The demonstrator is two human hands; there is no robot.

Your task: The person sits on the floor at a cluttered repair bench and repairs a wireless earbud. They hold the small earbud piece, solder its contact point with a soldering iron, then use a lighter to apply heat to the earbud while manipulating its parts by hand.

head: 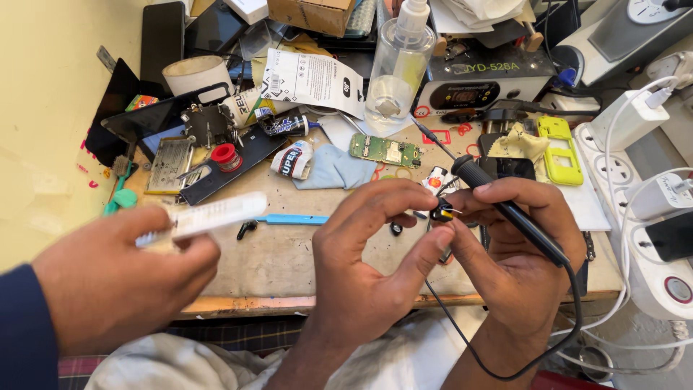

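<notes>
- The left hand pinches a small black part between thumb and first finger. The part has a bit of yellow on it.
- The part is held up over the front edge of the worktop, right between the two hands.
- The right hand is wrapped shut around a black soldering tool. Its fingertips also touch the small part.
- The tool is long. It runs from low on the right, where its cord hangs down, up to the left and away from the person.
- The part sits just under the thick front end of the tool, not at its thin tip.
- Another person's hand, in a dark blue sleeve, is off to the left. It holds a blurry white stick, well apart from the part.
</notes>
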